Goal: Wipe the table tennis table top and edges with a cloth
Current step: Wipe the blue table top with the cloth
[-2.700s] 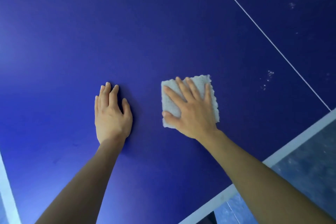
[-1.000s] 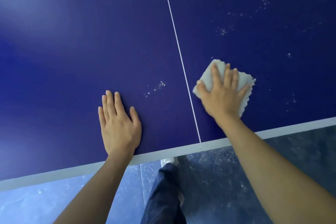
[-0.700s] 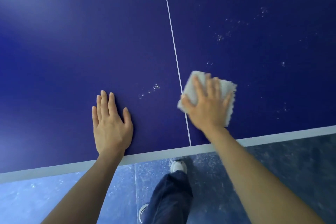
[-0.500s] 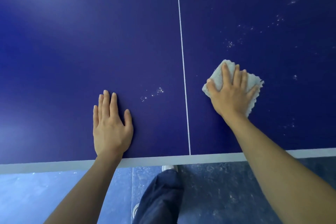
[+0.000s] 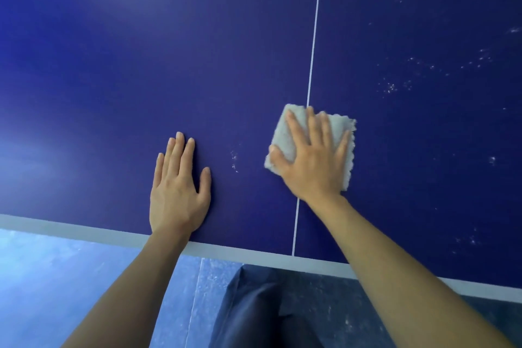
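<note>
Leftward since half a second ago, the right hand point(image 5: 312, 165) has slid the cloth point(image 5: 284, 133), a nubbly pale-grey square with ragged edges, onto the thin white centre line point(image 5: 313, 37) of the smooth matte-blue table top point(image 5: 169, 65). Its fingers lie straight and spread, pressing the cloth flat beneath them. Beside it, past faint white specks point(image 5: 234, 159), the left hand point(image 5: 176, 192) rests palm-down, fingers straight, wrist over the grey-white edge band point(image 5: 70, 227).

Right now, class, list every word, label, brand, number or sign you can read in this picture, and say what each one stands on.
None: no text can be read anywhere.
The table bears only a white centre line, a pale edge band and white specks.
The cloth under the right hand is plain.
The left hand lies flat on bare blue.
</note>
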